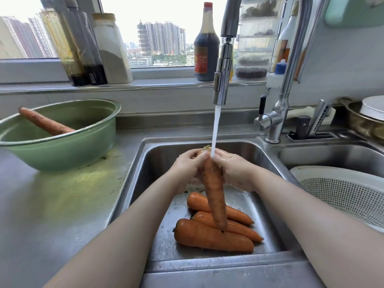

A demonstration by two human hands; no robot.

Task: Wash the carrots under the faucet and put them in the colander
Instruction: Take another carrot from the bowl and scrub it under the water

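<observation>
Left hand (188, 163): grips the thick top of the held carrot (214, 192), over the sink (162, 154).
Right hand (234, 171): wet, curled round the same top.
Held carrot: top under the faucet (223, 80) stream, tip hanging down.
Three carrots (212, 235): touching, on the sink floor.
Colander (342, 194): right of the sink.
Bowl (62, 142): on the counter (52, 204) left of the sink, unwashed carrot (44, 122) leaning inside.
</observation>
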